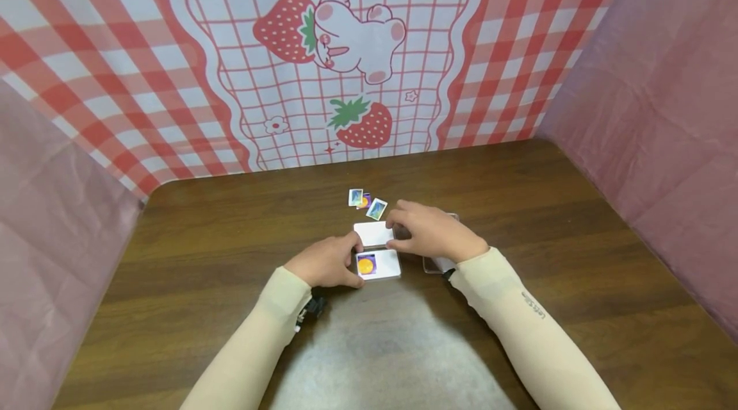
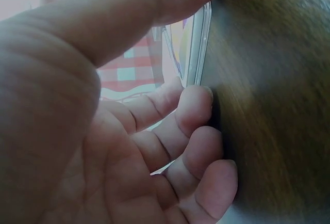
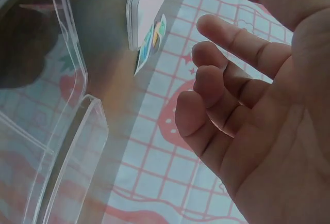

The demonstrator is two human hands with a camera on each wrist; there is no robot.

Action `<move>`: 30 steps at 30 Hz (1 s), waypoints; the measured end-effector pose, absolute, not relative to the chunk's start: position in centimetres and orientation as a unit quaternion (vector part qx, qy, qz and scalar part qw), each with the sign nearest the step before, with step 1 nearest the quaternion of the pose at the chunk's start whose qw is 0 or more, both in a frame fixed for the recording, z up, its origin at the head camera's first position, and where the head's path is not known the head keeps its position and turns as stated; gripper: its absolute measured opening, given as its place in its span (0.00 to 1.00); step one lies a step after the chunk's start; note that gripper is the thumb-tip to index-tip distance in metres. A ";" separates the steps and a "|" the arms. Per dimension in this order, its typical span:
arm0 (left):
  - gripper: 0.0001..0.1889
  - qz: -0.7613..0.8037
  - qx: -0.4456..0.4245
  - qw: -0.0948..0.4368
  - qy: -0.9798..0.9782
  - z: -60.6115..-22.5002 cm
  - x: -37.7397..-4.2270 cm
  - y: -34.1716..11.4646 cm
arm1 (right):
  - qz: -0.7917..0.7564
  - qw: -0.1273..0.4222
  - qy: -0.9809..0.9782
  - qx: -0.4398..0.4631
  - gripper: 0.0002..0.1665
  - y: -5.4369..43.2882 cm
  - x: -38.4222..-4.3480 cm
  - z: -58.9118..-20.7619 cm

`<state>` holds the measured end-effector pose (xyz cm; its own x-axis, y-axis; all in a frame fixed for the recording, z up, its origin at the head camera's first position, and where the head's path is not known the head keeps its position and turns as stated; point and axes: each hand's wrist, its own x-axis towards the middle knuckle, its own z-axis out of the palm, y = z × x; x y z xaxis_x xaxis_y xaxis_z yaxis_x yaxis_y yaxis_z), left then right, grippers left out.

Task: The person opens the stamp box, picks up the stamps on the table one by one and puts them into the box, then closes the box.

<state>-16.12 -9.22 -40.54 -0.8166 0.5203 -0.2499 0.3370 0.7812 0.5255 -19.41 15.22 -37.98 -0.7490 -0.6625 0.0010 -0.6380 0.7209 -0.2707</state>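
My left hand (image 1: 330, 262) is at the left end of the nearer flat white case (image 1: 389, 264), which has clear edges and a small orange-and-purple picture on its left half. In the left wrist view, thumb and fingertips hold opposite edges of that case (image 2: 198, 48), low against the wood. Just behind it lies a second white case (image 1: 371, 234). My right hand (image 1: 429, 230) hovers at that case's right end with relaxed fingers. The right wrist view shows nothing between these fingers (image 3: 209, 84), and the white case (image 3: 147, 10) is apart from them.
Small picture cards (image 1: 377, 209) lie loosely behind the cases, partly overlapping. A clear plastic box (image 3: 77, 146) stands beneath the right hand and wrist, mostly covered in the head view. The wooden table (image 1: 242, 224) meets a strawberry-patterned cloth (image 1: 357, 32) at the back.
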 end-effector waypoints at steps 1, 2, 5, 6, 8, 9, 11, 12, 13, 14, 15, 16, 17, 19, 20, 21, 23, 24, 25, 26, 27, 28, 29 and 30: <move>0.27 0.236 0.232 0.195 0.923 -40.5 -16.1 -9.2 | -0.127 0.048 0.927 -0.349 0.21 15.2 -19.4 -37.9; 0.28 0.236 0.231 0.195 0.924 -40.5 -16.1 -9.2 | -0.127 0.048 0.928 -0.348 0.21 15.2 -19.3 -37.8; 0.27 0.234 0.231 0.194 0.924 -40.4 -16.1 -9.3 | -0.132 0.050 0.927 -0.347 0.22 15.1 -19.3 -37.6; 0.27 0.234 0.231 0.194 0.924 -40.4 -16.1 -9.3 | -0.134 0.051 0.928 -0.344 0.23 15.1 -19.3 -37.5; 0.27 0.235 0.231 0.194 0.924 -40.4 -16.1 -9.4 | -0.142 0.051 0.929 -0.337 0.23 15.2 -19.3 -37.4; 0.27 0.235 0.231 0.193 0.924 -40.4 -16.1 -9.4 | -0.145 0.048 0.930 -0.333 0.23 15.3 -19.4 -37.4; 0.27 0.235 0.230 0.192 0.925 -40.4 -16.1 -9.5 | -0.149 0.038 0.934 -0.322 0.21 15.4 -19.5 -37.3; 0.27 0.236 0.230 0.192 0.925 -40.4 -16.1 -9.5 | -0.150 0.031 0.936 -0.316 0.21 15.5 -19.6 -37.3; 0.27 0.237 0.230 0.191 0.924 -40.4 -16.1 -9.5 | -0.151 0.023 0.937 -0.313 0.20 15.6 -19.7 -37.3; 0.27 0.238 0.230 0.191 0.924 -40.4 -16.1 -9.5 | -0.152 0.014 0.938 -0.310 0.20 15.7 -19.7 -37.3; 0.27 0.238 0.231 0.191 0.924 -40.4 -16.1 -9.5 | -0.153 0.007 0.940 -0.306 0.20 15.8 -19.8 -37.3; 0.27 0.239 0.232 0.192 0.923 -40.4 -16.1 -9.4 | -0.154 0.000 0.941 -0.302 0.20 15.8 -19.9 -37.3; 0.27 0.239 0.234 0.192 0.923 -40.4 -16.1 -9.4 | -0.156 -0.005 0.941 -0.300 0.21 15.9 -20.1 -37.4; 0.27 0.241 0.236 0.192 0.921 -40.4 -16.1 -9.4 | -0.165 -0.010 0.942 -0.293 0.23 15.8 -20.5 -37.2; 0.27 0.240 0.237 0.192 0.922 -40.4 -16.1 -9.4 | -0.167 -0.012 0.943 -0.288 0.24 15.8 -20.7 -37.1; 0.27 0.240 0.237 0.191 0.922 -40.4 -16.1 -9.4 | -0.170 -0.014 0.944 -0.282 0.24 15.8 -21.0 -36.9; 0.27 0.242 0.238 0.189 0.921 -40.4 -16.1 -9.4 | -0.175 -0.018 0.946 -0.271 0.25 15.6 -21.7 -36.3; 0.27 0.244 0.238 0.189 0.921 -40.4 -16.1 -9.4 | -0.178 -0.020 0.947 -0.267 0.25 15.5 -22.0 -35.9; 0.27 0.244 0.238 0.189 0.921 -40.4 -16.1 -9.4 | -0.178 -0.024 0.948 -0.262 0.25 15.4 -22.4 -35.6; 0.28 0.245 0.238 0.190 0.920 -40.4 -16.1 -9.4 | -0.178 -0.026 0.949 -0.260 0.25 15.3 -22.7 -35.4; 0.28 0.247 0.239 0.191 0.920 -40.4 -16.1 -9.4 | -0.179 -0.026 0.949 -0.260 0.26 15.1 -23.2 -35.2; 0.28 0.248 0.239 0.191 0.919 -40.4 -16.1 -9.4 | -0.178 -0.025 0.948 -0.261 0.26 15.0 -23.6 -35.2; 0.28 0.248 0.238 0.192 0.919 -40.4 -16.1 -9.4 | -0.177 -0.022 0.948 -0.262 0.26 14.7 -24.0 -35.2; 0.28 0.248 0.237 0.192 0.919 -40.4 -16.1 -9.4 | -0.175 -0.016 0.948 -0.264 0.26 14.5 -24.4 -35.4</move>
